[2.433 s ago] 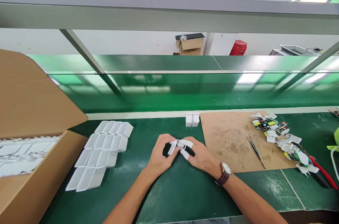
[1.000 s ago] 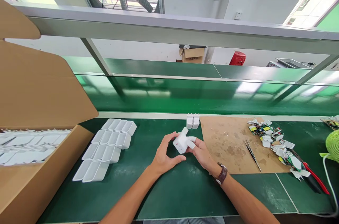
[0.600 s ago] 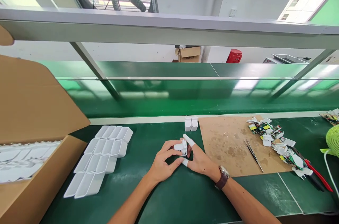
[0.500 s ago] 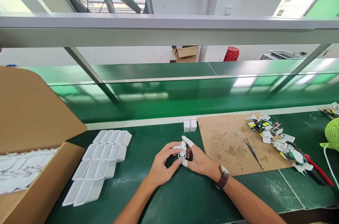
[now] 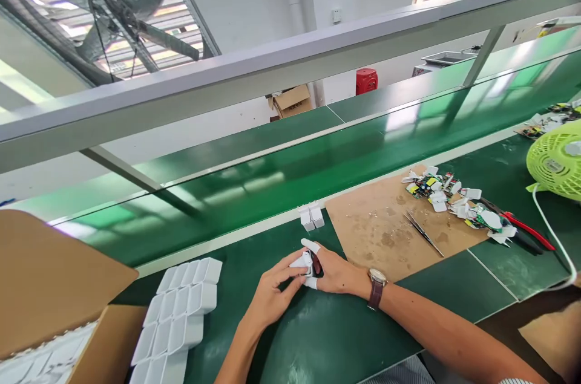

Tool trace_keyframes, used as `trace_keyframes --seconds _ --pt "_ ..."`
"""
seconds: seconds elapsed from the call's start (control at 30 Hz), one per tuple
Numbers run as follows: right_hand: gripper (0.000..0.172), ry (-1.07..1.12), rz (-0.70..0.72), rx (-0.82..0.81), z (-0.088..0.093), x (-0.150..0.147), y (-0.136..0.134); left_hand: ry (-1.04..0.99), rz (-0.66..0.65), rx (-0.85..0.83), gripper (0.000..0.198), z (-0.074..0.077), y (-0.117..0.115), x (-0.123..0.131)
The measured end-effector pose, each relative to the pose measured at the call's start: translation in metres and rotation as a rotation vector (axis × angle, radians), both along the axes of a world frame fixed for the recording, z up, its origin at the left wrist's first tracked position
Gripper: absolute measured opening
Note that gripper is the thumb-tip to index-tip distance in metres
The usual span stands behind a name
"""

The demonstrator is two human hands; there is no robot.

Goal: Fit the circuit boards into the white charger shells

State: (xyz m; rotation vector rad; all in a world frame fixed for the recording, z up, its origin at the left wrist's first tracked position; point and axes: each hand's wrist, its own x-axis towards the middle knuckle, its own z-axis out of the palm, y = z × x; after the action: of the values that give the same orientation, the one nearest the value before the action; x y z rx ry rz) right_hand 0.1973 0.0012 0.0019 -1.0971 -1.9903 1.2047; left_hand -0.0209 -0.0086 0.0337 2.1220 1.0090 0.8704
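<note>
My left hand (image 5: 273,291) and my right hand (image 5: 334,270) meet over the green tabletop. Between them is a small white plastic housing (image 5: 303,262), gripped by the fingers of both. The left thumb and fingertips pinch its near left side. White finger cots cover the right thumb and a fingertip, which close round it from the right. Its inside and part of its far side are hidden by my fingers. Just beyond the hands, two white housings (image 5: 311,216) stand side by side.
White open housings (image 5: 175,311) stand in rows at left, beside an open cardboard box (image 5: 109,341) of white parts. At right, tweezers (image 5: 424,234) and circuit boards (image 5: 438,190) lie on brown cardboard (image 5: 372,239); red-handled pliers (image 5: 529,230) and a green fan (image 5: 556,160) are farther right.
The whole view has tilted and shifted. The left fingers have moved on the white housing, whose open rim faced me before and now shows less. Both hands stay on it.
</note>
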Motion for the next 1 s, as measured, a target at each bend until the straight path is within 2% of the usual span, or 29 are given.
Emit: trace_keyframes --seconds 0.13,0.3,0.47,0.6,0.7,0.87,1.0 --pt "0.097 0.036 0.001 0.046 -0.005 0.000 0.001 0.046 -0.012 0.012 0.015 0.018 0.008 -0.002" --pt "0.099 -0.010 -0.009 0.040 -0.007 0.000 0.001 0.168 -0.148 -0.049 0.015 0.032 0.017 -0.007" --pt "0.100 -0.015 -0.013 0.054 -0.003 0.000 0.000 0.127 -0.072 0.002 0.008 0.029 0.020 -0.004" --pt "0.103 -0.015 0.001 -0.015 0.004 0.001 -0.001 0.211 -0.139 -0.016 0.017 0.032 0.016 -0.003" --pt "0.102 -0.018 -0.006 -0.012 0.003 0.001 -0.001 0.185 -0.147 -0.064 0.019 0.030 0.015 -0.005" --pt "0.099 -0.013 -0.005 0.067 -0.005 -0.001 0.000 0.138 -0.040 0.120 0.017 0.017 0.014 -0.001" --pt "0.098 -0.019 -0.008 0.078 -0.006 -0.002 0.000 0.177 -0.048 0.183 0.014 0.021 0.011 0.004"
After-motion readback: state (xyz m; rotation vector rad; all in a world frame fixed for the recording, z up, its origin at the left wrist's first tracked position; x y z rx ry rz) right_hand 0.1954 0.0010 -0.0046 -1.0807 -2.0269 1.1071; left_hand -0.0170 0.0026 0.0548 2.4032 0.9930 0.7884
